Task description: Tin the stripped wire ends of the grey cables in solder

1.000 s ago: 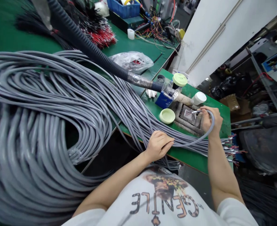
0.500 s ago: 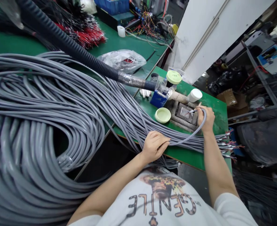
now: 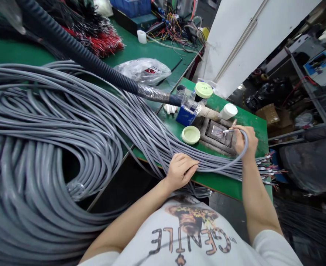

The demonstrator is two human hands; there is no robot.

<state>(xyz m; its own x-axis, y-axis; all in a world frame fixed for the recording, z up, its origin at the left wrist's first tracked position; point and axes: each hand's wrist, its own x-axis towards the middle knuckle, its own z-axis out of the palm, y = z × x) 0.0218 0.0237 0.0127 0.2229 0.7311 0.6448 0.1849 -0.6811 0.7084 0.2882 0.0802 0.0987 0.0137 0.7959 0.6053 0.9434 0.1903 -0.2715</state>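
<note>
My right hand (image 3: 246, 140) is closed on a grey cable (image 3: 242, 153) near its end, which bends round in a loop. The stripped wires at that end reach over a shiny rectangular pool in a dark square pot (image 3: 218, 132). My left hand (image 3: 181, 170) is closed at the near edge of the cable bundle (image 3: 157, 135), its fingers curled round the same cable where it leaves the bundle. Several other cables run beneath my right forearm and end in bare coloured wires (image 3: 270, 170) at the right table edge.
A ribbed black hose (image 3: 102, 66) hangs across the table to a nozzle beside the pot. A pale green lid (image 3: 191, 135), a blue box (image 3: 185, 116), a white jar (image 3: 229, 111) and a green-lidded jar (image 3: 203, 90) stand around it. Thick cable coils (image 3: 35, 173) fill the left side.
My right hand has shifted slightly to the right with the cable end, and the cable's loop has widened. My left hand has stayed almost in place.
</note>
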